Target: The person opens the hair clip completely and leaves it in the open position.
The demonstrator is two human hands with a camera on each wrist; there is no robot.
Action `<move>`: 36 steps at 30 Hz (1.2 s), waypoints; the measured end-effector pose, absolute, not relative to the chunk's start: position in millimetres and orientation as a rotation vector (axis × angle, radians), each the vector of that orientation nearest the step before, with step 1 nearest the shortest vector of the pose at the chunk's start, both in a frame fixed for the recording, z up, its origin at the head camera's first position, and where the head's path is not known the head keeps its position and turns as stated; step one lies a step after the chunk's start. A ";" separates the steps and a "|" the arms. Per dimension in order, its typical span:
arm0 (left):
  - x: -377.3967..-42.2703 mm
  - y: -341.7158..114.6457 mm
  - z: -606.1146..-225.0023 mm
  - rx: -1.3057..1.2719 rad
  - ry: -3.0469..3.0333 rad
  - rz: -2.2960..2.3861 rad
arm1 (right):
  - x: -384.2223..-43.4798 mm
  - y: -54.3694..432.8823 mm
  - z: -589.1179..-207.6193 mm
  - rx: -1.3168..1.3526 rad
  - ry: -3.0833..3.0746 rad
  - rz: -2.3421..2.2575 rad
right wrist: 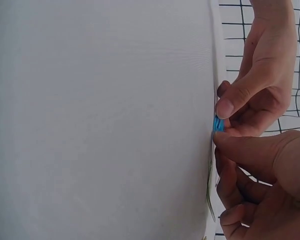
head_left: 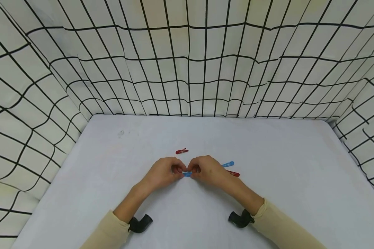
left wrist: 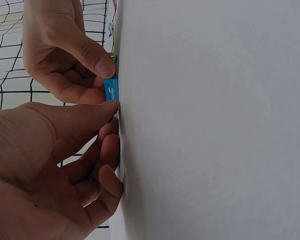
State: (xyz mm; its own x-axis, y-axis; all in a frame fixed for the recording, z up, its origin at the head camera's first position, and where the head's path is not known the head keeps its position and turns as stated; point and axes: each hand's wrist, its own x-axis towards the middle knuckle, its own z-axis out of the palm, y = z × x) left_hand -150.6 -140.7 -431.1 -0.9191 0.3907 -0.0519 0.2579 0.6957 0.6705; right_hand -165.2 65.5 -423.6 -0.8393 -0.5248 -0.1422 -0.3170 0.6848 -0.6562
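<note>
A small blue snap hair clip [head_left: 187,174] lies between my two hands at the middle of the table, close over its surface. My left hand [head_left: 163,173] pinches one end between thumb and fingertip. The other end is pinched by my right hand [head_left: 209,171], and the fingertips of both hands nearly meet. Only the short middle of the blue clip [left wrist: 111,89] shows in the left wrist view; the fingers hide its ends. From the right wrist, the same strip of blue clip [right wrist: 218,123] appears between the two thumbs.
Just beyond the hands lies a red hair clip [head_left: 182,151]. Another blue hair clip [head_left: 228,164] and a second red hair clip [head_left: 233,173] lie beside my right hand, partly covered by it. Black grid netting [head_left: 205,62] over white cloth encloses the white table [head_left: 112,155] behind and at both sides.
</note>
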 end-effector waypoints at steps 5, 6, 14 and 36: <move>-150.4 -140.0 -431.1 0.513 2.686 1.083 | -164.5 66.5 -421.7 -0.609 2.604 -0.928; -150.2 -139.5 -431.0 0.504 2.682 1.098 | -164.6 67.0 -420.8 -0.596 2.611 -0.933; -151.3 -135.6 -429.1 0.438 2.703 1.205 | -169.6 72.5 -416.2 -0.581 2.619 -1.001; -150.6 -133.1 -423.5 0.264 2.741 1.380 | -179.6 81.9 -418.9 -0.458 2.505 -1.357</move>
State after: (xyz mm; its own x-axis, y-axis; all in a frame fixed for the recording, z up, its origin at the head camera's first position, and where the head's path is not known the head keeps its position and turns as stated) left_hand -150.6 -133.1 -423.5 -0.9834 0.1799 0.0218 0.1246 0.5841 0.8021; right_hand -179.6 81.9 -418.9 -0.9178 -0.3903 -0.0729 -0.1522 0.5155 -0.8433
